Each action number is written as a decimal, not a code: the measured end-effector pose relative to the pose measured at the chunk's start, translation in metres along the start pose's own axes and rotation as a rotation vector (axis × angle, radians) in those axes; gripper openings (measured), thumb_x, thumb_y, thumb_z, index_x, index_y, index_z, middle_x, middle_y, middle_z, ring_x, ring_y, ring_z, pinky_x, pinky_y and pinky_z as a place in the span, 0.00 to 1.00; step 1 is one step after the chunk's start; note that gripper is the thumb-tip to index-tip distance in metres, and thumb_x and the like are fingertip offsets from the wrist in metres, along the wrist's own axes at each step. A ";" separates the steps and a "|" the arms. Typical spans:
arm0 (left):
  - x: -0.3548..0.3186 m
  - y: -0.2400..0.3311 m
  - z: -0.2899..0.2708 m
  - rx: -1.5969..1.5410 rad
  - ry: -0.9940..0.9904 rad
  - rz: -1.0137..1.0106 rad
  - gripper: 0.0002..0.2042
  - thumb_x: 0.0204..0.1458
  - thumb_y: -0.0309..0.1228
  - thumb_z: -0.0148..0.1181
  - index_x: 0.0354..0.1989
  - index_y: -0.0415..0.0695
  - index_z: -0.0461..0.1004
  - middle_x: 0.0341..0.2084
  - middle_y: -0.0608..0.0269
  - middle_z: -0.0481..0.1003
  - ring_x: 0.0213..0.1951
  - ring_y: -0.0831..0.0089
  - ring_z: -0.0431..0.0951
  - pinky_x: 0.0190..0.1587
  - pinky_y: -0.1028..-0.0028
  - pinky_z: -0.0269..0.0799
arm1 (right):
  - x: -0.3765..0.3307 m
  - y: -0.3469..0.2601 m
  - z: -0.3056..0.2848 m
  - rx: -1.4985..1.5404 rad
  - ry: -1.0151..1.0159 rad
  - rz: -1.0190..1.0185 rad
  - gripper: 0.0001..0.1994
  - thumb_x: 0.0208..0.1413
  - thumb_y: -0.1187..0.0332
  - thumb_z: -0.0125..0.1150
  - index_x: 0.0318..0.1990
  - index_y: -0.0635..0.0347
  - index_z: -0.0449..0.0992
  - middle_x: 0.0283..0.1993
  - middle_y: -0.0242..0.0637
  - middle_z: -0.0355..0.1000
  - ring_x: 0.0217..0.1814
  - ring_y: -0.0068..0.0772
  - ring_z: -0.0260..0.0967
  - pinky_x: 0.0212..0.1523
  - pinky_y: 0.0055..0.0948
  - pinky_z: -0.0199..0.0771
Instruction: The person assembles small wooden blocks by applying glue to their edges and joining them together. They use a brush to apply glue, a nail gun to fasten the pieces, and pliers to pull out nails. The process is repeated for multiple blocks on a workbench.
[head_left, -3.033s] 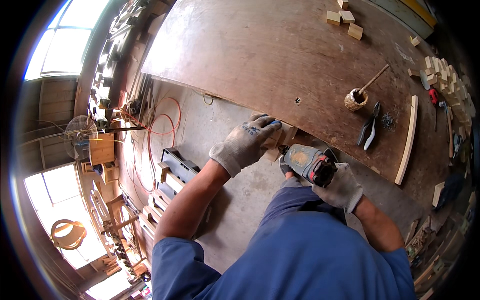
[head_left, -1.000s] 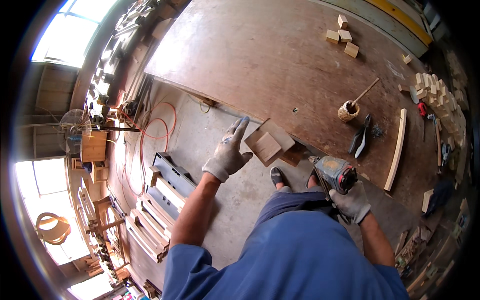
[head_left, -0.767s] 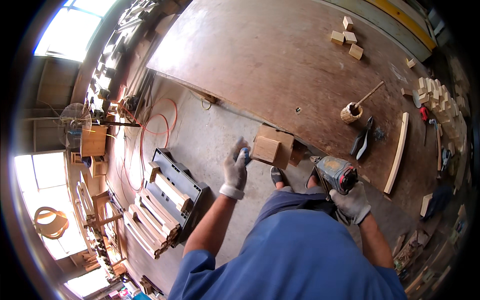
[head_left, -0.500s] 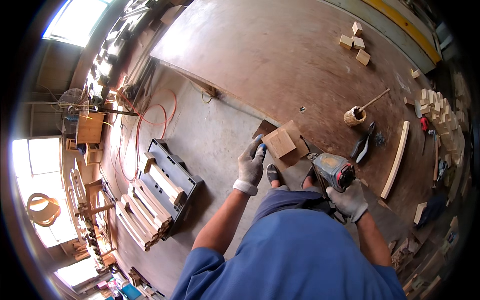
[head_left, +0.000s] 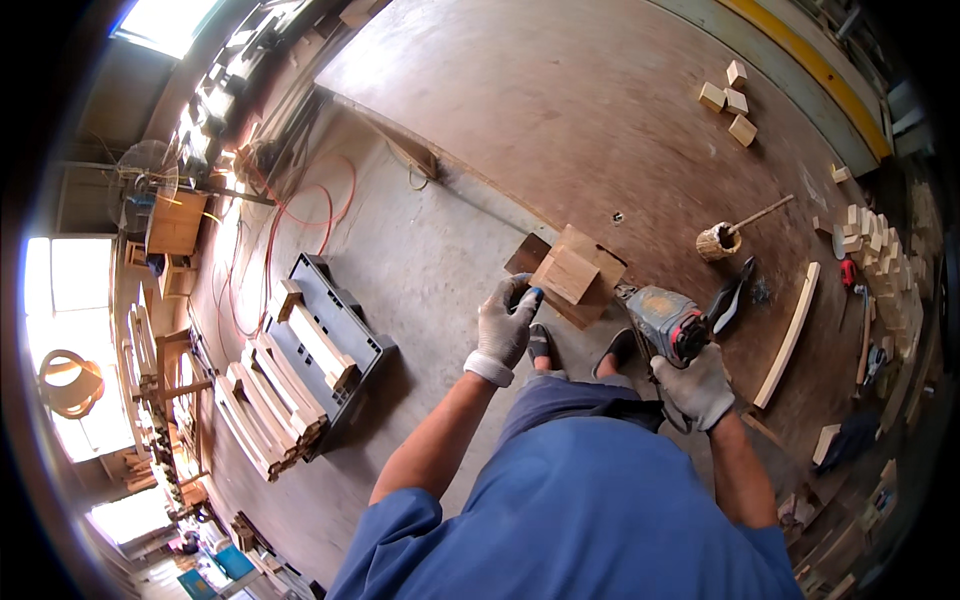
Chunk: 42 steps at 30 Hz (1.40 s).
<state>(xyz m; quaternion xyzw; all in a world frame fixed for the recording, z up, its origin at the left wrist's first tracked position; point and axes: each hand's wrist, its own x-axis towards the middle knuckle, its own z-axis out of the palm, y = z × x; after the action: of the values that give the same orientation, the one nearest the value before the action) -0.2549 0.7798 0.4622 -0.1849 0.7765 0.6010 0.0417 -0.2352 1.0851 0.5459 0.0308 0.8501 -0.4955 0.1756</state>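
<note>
Gripping a wooden piece (head_left: 575,272) at its near left corner, the gloved left hand (head_left: 505,325) is closing its fingers around the edge; the piece is hanging just off the near edge of the big brown worktable (head_left: 600,110), tilted, long side running away to the right. The right hand (head_left: 700,385) is wrapping fully around a power tool (head_left: 665,322), sitting just right of the piece. Left hand is nearer. A dark crate of wood strips (head_left: 320,340) is lying well left of the piece.

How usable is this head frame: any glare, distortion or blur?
Head view: windows at left blown out white; strong fisheye bends the workbench edge, black vignette at rim; left hand, power tool and wood block reasonably sharp, evenly lit.
</note>
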 end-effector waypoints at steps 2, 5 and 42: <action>-0.005 0.006 0.003 0.029 0.000 -0.005 0.15 0.65 0.29 0.64 0.56 0.36 0.79 0.45 0.58 0.84 0.47 0.75 0.82 0.54 0.71 0.78 | 0.000 0.004 -0.002 0.023 0.013 0.007 0.08 0.53 0.73 0.65 0.38 0.69 0.81 0.26 0.34 0.79 0.30 0.23 0.77 0.35 0.33 0.78; -0.008 0.013 0.006 0.054 0.029 -0.026 0.17 0.63 0.32 0.66 0.57 0.37 0.79 0.45 0.53 0.85 0.47 0.71 0.84 0.53 0.69 0.79 | 0.001 0.007 -0.007 0.022 -0.043 0.088 0.10 0.53 0.70 0.67 0.38 0.69 0.82 0.30 0.38 0.81 0.34 0.28 0.81 0.38 0.34 0.79; 0.053 0.150 -0.027 0.506 -0.285 0.821 0.14 0.57 0.30 0.68 0.52 0.46 0.83 0.49 0.54 0.82 0.51 0.53 0.81 0.54 0.59 0.78 | -0.020 -0.016 -0.023 0.123 -0.086 0.087 0.20 0.54 0.78 0.66 0.56 0.68 0.76 0.35 0.29 0.76 0.31 0.17 0.71 0.32 0.24 0.74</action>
<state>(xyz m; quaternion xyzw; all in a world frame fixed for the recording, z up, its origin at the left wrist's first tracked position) -0.3501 0.7733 0.5921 0.2358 0.8931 0.3799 -0.0491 -0.2261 1.0987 0.5758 0.0571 0.8077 -0.5395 0.2309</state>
